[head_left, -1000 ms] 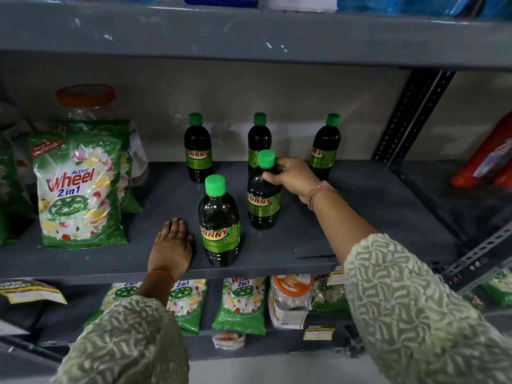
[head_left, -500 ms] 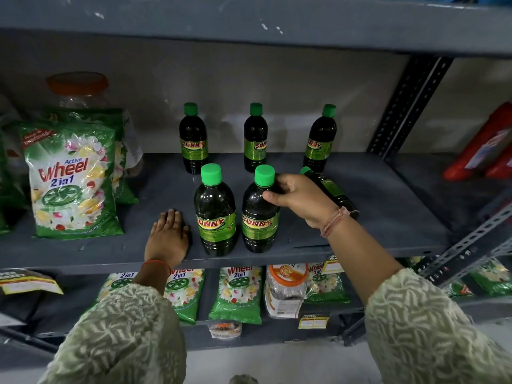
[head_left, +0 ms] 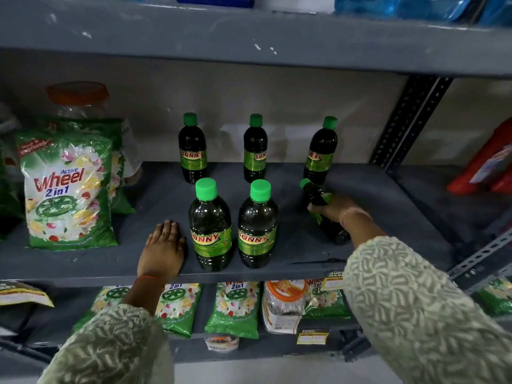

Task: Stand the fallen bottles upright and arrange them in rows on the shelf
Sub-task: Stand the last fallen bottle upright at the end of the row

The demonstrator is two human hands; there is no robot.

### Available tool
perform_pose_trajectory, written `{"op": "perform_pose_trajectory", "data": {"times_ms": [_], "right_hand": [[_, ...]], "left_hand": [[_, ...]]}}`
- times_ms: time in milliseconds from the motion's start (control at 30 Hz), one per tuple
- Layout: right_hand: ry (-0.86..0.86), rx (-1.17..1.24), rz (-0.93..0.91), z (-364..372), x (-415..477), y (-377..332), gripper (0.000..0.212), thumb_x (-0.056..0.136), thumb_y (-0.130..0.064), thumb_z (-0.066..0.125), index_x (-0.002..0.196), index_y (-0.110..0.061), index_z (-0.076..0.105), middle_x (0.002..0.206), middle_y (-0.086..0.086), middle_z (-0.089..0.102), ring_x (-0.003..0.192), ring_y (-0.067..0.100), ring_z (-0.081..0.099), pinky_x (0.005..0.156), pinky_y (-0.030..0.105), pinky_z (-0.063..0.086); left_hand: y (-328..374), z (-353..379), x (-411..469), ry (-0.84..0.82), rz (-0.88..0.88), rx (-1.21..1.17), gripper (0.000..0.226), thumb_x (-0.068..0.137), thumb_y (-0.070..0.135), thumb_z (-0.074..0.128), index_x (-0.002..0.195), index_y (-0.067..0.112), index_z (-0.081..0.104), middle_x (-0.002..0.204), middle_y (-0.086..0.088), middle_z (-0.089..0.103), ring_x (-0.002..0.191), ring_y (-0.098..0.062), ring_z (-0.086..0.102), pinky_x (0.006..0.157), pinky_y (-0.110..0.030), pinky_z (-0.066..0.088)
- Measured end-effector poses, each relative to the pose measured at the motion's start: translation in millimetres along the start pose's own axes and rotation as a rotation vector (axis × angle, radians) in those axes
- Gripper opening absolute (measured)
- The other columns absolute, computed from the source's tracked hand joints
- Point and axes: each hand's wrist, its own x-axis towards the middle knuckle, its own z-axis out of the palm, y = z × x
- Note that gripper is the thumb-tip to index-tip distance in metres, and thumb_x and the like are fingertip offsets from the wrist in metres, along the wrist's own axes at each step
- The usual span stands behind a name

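Dark bottles with green caps and green SUNNY labels stand on the grey shelf (head_left: 388, 206). Three stand upright at the back: left (head_left: 192, 149), middle (head_left: 255, 149), right (head_left: 320, 152). Two more stand upright at the front: left (head_left: 210, 227), right (head_left: 257, 225). A sixth bottle (head_left: 318, 196) lies on its side to the right of them, cap pointing back-left. My right hand (head_left: 333, 210) is closed around its middle. My left hand (head_left: 163, 248) rests flat on the shelf's front edge, just left of the front-left bottle, holding nothing.
A Wheel detergent bag (head_left: 66, 192) stands at the shelf's left with a clear orange-lidded jar (head_left: 80, 103) behind it. A slotted upright post (head_left: 407, 120) bounds the shelf on the right, with red packs (head_left: 487, 167) beyond. More bags and a jar fill the lower shelf (head_left: 235, 309).
My right hand let go of the front-right upright bottle and moved right onto the fallen bottle, closing around it. My left hand stayed flat on the shelf.
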Motion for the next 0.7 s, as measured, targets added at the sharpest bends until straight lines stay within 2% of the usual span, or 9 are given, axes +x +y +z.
{"op": "perform_pose_trajectory", "data": {"times_ms": [100, 167, 267, 367, 433, 533, 633, 700], "right_hand": [[0.118, 0.106, -0.015, 13, 10, 3, 0.067, 0.059, -0.063, 0.065, 0.110, -0.020, 0.061, 0.117, 0.014, 0.065, 0.108, 0.035, 0.058, 0.092, 0.041, 0.048], [0.246, 0.232, -0.041, 18, 9, -2, 0.075, 0.054, -0.066, 0.063, 0.108, -0.015, 0.059, 0.112, 0.016, 0.066, 0.106, 0.036, 0.058, 0.091, 0.043, 0.048], [0.409, 0.708, -0.133, 33, -3, -12, 0.082, 0.047, -0.059, 0.073, 0.107, -0.010, 0.047, 0.114, 0.018, 0.058, 0.107, 0.035, 0.055, 0.093, 0.047, 0.047], [0.390, 1.000, -0.229, 54, -16, -18, 0.084, 0.045, -0.046, 0.079, 0.110, -0.017, 0.034, 0.124, 0.019, 0.047, 0.113, 0.031, 0.051, 0.098, 0.044, 0.045], [0.408, 1.002, -0.242, 64, -17, -18, 0.092, 0.047, -0.038, 0.083, 0.120, -0.013, 0.033, 0.127, 0.020, 0.044, 0.116, 0.031, 0.048, 0.101, 0.046, 0.043], [0.445, 0.946, -0.223, 66, -19, -22, 0.093, 0.053, -0.025, 0.087, 0.127, -0.005, 0.034, 0.128, 0.021, 0.044, 0.119, 0.034, 0.044, 0.104, 0.047, 0.039], [0.616, 0.791, -0.184, 47, -31, -31, 0.099, 0.049, -0.042, 0.085, 0.128, -0.004, 0.037, 0.130, 0.019, 0.042, 0.123, 0.035, 0.036, 0.105, 0.043, 0.029], [0.705, 0.725, -0.231, 22, -35, -39, 0.084, 0.056, -0.049, 0.080, 0.118, -0.004, 0.047, 0.123, 0.020, 0.047, 0.120, 0.033, 0.038, 0.101, 0.038, 0.028]], "left_hand": [[1, 0, 1, 0.006, -0.002, 0.000, 0.053, 0.096, 0.023, 0.030, 0.144, 0.004, 0.016, 0.156, -0.014, 0.015, 0.145, -0.029, 0.012, 0.119, -0.041, 0.012], [1, 0, 1, 0.017, 0.004, 0.001, 0.053, 0.096, 0.023, 0.030, 0.144, 0.005, 0.017, 0.156, -0.014, 0.016, 0.145, -0.028, 0.012, 0.119, -0.041, 0.013], [0, 0, 1, 0.033, 0.006, -0.014, 0.053, 0.096, 0.023, 0.032, 0.143, 0.005, 0.018, 0.155, -0.014, 0.017, 0.145, -0.028, 0.013, 0.120, -0.040, 0.014], [0, 0, 1, 0.031, 0.017, -0.025, 0.054, 0.095, 0.023, 0.034, 0.143, 0.004, 0.019, 0.155, -0.015, 0.018, 0.144, -0.029, 0.013, 0.120, -0.040, 0.015], [-1, 0, 2, 0.024, 0.018, -0.023, 0.054, 0.096, 0.023, 0.034, 0.144, 0.005, 0.018, 0.155, -0.014, 0.017, 0.145, -0.028, 0.012, 0.120, -0.040, 0.014], [-3, 1, 2, 0.018, 0.024, -0.001, 0.054, 0.095, 0.024, 0.034, 0.144, 0.005, 0.018, 0.155, -0.015, 0.017, 0.145, -0.029, 0.012, 0.120, -0.040, 0.014], [-1, 1, 2, 0.011, 0.018, 0.005, 0.054, 0.096, 0.024, 0.033, 0.144, 0.004, 0.017, 0.155, -0.015, 0.017, 0.145, -0.029, 0.012, 0.120, -0.039, 0.014], [0, 0, 3, 0.014, 0.016, 0.006, 0.054, 0.096, 0.023, 0.033, 0.143, 0.003, 0.018, 0.155, -0.016, 0.018, 0.144, -0.030, 0.013, 0.120, -0.040, 0.014]]}}
